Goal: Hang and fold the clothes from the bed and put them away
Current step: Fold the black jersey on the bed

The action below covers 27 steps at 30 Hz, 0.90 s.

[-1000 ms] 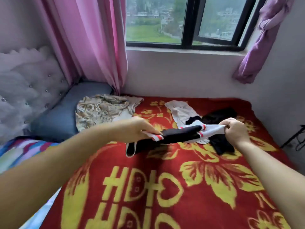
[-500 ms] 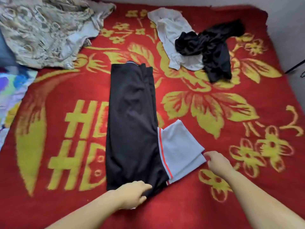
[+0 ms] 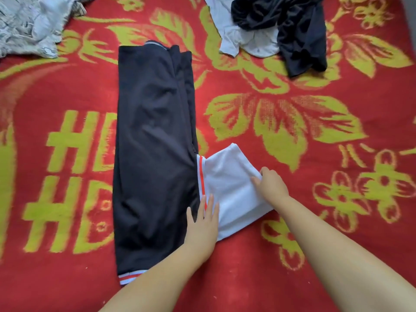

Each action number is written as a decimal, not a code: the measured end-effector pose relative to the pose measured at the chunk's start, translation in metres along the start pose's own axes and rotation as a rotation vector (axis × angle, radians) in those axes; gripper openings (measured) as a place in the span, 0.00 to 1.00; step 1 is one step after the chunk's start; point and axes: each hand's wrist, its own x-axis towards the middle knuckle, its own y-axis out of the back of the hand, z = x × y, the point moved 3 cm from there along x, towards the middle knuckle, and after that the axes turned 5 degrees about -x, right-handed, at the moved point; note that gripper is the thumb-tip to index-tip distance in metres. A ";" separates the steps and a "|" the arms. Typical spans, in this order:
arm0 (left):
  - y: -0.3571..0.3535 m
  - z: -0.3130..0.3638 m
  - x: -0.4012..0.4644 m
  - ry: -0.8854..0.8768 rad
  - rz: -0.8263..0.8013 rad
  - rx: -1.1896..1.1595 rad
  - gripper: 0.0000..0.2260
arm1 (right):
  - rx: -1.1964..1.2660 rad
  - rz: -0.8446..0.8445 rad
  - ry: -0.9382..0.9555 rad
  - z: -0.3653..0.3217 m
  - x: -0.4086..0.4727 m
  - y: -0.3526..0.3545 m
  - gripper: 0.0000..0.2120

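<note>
A black shirt (image 3: 155, 143) with a white, red-striped sleeve (image 3: 227, 183) lies folded lengthwise on the red and yellow bedspread (image 3: 292, 255). My left hand (image 3: 202, 224) lies flat with straight fingers on the seam where the black body meets the sleeve. My right hand (image 3: 271, 183) pinches the sleeve's outer edge with curled fingers. The shirt's striped hem shows at the near end, partly under my left forearm.
A white garment (image 3: 243, 41) and a crumpled black garment (image 3: 299, 34) lie in a heap at the far right. A patterned beige and grey cloth (image 3: 29, 28) lies at the far left.
The shirt went from held up between both hands to lying flat. My left hand has moved from the hem to the sleeve seam; my right hand has taken hold of the sleeve edge.
</note>
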 end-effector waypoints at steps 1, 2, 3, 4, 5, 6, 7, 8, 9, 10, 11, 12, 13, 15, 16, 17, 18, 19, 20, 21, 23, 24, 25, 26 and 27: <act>-0.001 0.000 -0.001 -0.015 0.019 0.015 0.35 | -0.002 0.004 0.019 0.004 -0.001 0.001 0.08; -0.001 0.000 -0.002 -0.039 0.024 0.025 0.34 | -0.006 0.006 0.037 0.007 -0.004 0.002 0.09; -0.001 0.001 -0.004 -0.068 0.019 0.027 0.33 | -0.014 0.011 0.046 0.011 -0.006 0.001 0.09; -0.002 0.002 -0.006 -0.098 0.005 0.026 0.33 | -0.023 0.017 0.043 0.015 -0.009 0.000 0.10; -0.004 0.003 -0.011 -0.129 -0.010 0.019 0.33 | -0.031 0.020 0.031 0.019 -0.012 -0.002 0.10; -0.008 0.004 -0.016 -0.160 -0.028 0.005 0.33 | -0.034 0.018 0.013 0.024 -0.014 -0.006 0.10; -0.011 0.005 -0.021 -0.185 -0.047 -0.024 0.33 | -0.017 0.021 0.000 0.029 -0.016 -0.009 0.09; -0.016 0.005 -0.026 -0.207 -0.071 -0.064 0.33 | 0.020 0.021 -0.010 0.033 -0.017 -0.013 0.10; -0.019 0.003 -0.029 -0.226 -0.084 -0.103 0.33 | 0.058 0.012 -0.023 0.035 -0.018 -0.016 0.13; -0.020 0.002 -0.031 -0.246 -0.077 -0.130 0.33 | 0.073 -0.004 -0.039 0.037 -0.018 -0.017 0.18; -0.019 -0.001 -0.033 -0.256 -0.045 -0.144 0.34 | 0.067 -0.031 -0.055 0.036 -0.016 -0.019 0.22; -0.018 -0.007 -0.038 -0.255 -0.005 -0.146 0.34 | 0.060 -0.063 -0.067 0.035 -0.015 -0.022 0.22; -0.015 -0.013 -0.040 -0.250 0.047 -0.123 0.34 | 0.069 -0.079 -0.068 0.034 -0.012 -0.022 0.20; -0.011 -0.032 -0.053 -0.173 0.115 -0.078 0.33 | 0.101 -0.070 -0.030 0.030 -0.013 -0.022 0.12; -0.012 -0.046 -0.061 -0.111 0.141 -0.074 0.32 | 0.135 -0.028 0.004 0.026 -0.016 -0.018 0.10; -0.016 -0.060 -0.067 -0.052 0.158 -0.076 0.32 | 0.191 0.015 0.039 0.022 -0.020 -0.014 0.08; -0.022 -0.076 -0.074 0.004 0.149 -0.087 0.33 | 0.276 0.046 0.076 0.016 -0.026 -0.009 0.07; -0.028 -0.092 -0.083 0.047 0.124 -0.106 0.35 | 0.372 0.065 0.122 0.004 -0.035 -0.004 0.07; -0.034 -0.103 -0.090 0.063 0.095 -0.117 0.38 | 0.463 0.079 0.175 -0.011 -0.044 0.002 0.09; -0.040 -0.110 -0.095 0.067 0.075 -0.107 0.39 | 0.538 0.090 0.231 -0.027 -0.055 0.008 0.12; -0.046 -0.120 -0.105 0.072 0.026 -0.128 0.40 | 0.600 0.104 0.367 -0.075 -0.080 0.013 0.17; -0.045 -0.117 -0.104 0.071 0.028 -0.152 0.40 | 0.592 0.098 0.423 -0.098 -0.091 0.010 0.18; -0.046 -0.117 -0.104 0.067 0.002 -0.181 0.39 | 0.552 0.061 0.479 -0.123 -0.101 0.000 0.17; -0.044 -0.116 -0.102 0.062 -0.049 -0.215 0.38 | 0.489 -0.013 0.530 -0.143 -0.110 -0.014 0.16; -0.045 -0.117 -0.099 0.059 -0.071 -0.229 0.35 | 0.401 -0.129 0.578 -0.162 -0.118 -0.032 0.17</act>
